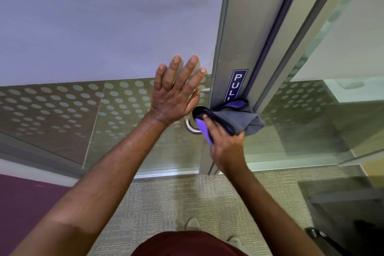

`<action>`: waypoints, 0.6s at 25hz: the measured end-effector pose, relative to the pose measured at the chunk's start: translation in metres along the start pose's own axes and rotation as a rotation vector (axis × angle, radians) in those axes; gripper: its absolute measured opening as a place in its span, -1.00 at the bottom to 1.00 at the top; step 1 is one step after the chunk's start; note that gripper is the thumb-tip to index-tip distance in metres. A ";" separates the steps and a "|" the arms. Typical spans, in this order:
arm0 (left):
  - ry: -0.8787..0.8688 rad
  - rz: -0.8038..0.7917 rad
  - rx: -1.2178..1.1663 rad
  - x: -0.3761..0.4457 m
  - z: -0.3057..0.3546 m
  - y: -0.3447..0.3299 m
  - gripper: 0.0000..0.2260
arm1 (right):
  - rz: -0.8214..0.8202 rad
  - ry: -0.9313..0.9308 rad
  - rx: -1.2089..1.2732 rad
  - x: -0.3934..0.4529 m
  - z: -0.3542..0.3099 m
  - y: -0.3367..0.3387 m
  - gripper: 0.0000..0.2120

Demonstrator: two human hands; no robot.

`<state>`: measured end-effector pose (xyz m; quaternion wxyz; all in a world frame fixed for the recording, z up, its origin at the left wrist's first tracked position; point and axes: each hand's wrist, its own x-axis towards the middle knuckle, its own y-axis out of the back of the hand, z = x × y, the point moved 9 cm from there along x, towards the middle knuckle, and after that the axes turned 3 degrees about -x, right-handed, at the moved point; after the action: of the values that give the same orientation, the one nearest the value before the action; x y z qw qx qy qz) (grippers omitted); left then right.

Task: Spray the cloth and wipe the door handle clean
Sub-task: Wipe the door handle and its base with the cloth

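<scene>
Meanwhile, left hand (175, 93) lies flat, fingers spread, on the glass door (104, 27); right hand (225, 147) grips the cloth (239, 119) (grey and purple) against the handle (192, 128).

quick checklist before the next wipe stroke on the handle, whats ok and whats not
1. Grey and purple microfibre cloth gripped in the right hand: ok.
2. Left hand flat and open on the frosted glass door panel, bracing it: ok.
3. Cloth on the curved silver metal door handle: cannot tell; it sits by the aluminium door frame, and the handle's lower bend shows uncovered.
4. Cloth dampened with spray: cannot tell.
5. Spray bottle within reach: cannot tell, none in view.
</scene>
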<state>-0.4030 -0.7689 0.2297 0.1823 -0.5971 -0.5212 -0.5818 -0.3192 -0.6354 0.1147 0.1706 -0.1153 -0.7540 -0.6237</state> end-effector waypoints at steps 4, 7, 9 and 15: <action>0.001 0.008 0.002 0.000 0.000 -0.001 -0.44 | -0.032 -0.210 0.312 -0.008 0.022 -0.006 -0.16; 0.001 0.012 0.009 0.000 -0.001 -0.001 -0.43 | -0.016 -0.501 0.616 -0.014 0.023 -0.014 -0.10; 0.006 0.018 0.008 0.000 0.000 -0.001 -0.44 | 0.013 -0.668 0.869 -0.018 0.025 -0.021 -0.09; 0.013 0.016 -0.005 -0.002 -0.001 -0.002 -0.43 | -0.097 -1.061 1.507 -0.040 0.030 -0.059 -0.38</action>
<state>-0.4050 -0.7699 0.2275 0.1888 -0.5980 -0.5137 -0.5855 -0.3084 -0.6161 0.0403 -0.1936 -0.2128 -0.9442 0.1602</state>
